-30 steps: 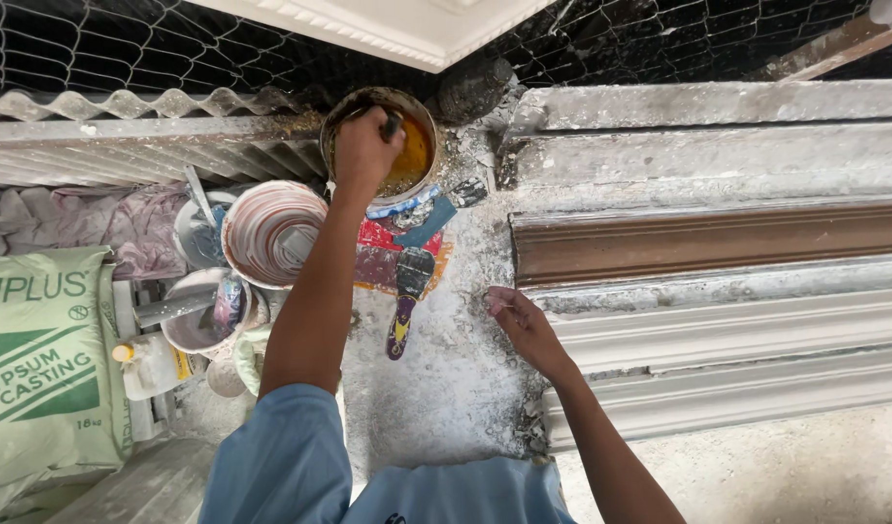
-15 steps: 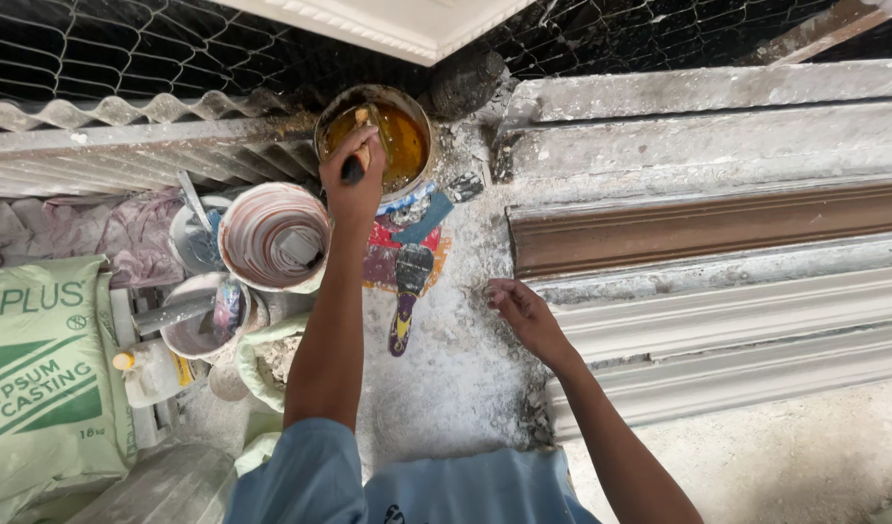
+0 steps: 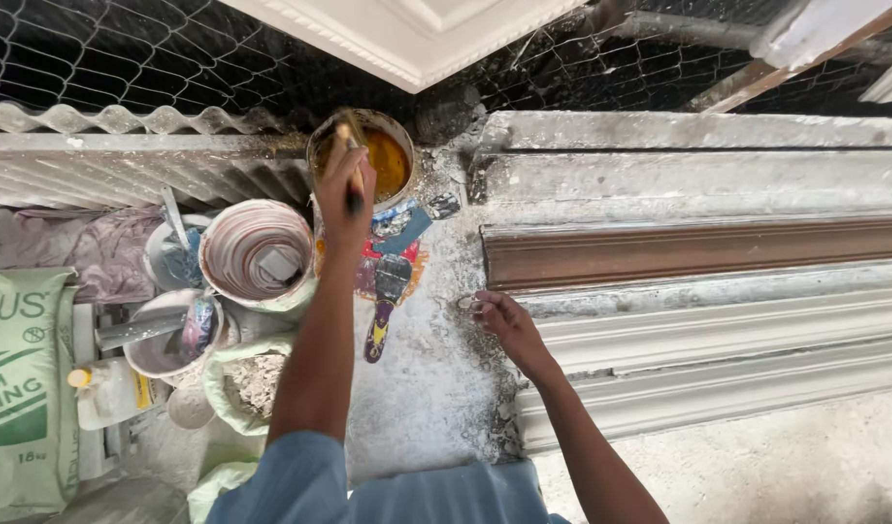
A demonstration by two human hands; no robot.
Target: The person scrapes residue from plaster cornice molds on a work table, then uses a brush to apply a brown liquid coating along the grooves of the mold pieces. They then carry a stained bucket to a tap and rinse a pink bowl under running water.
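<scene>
Nearest to me, my blue sleeves fill the bottom of the view, both arms stretching out over the dusty grey worktop. My right hand rests on that worktop with its fingers curled loosely and its grip empty, right at the near end of the white mouldings and just below the brown moulding. To my left sit a green and white sack, a bowl of pale rubble and a small white bottle with a yellow cap.

Further out, a spare brush with a paint-splashed handle lies flat on the worktop between my arms. Beside it stands a bucket streaked pink and white inside, with smaller tubs just to its left.

Further still, my left hand has its grip closed around a dark brush handle, held at the near rim of the tin of orange-yellow paint. I cannot see the bristles. Behind the tin run corrugated sheet and wire mesh.
</scene>
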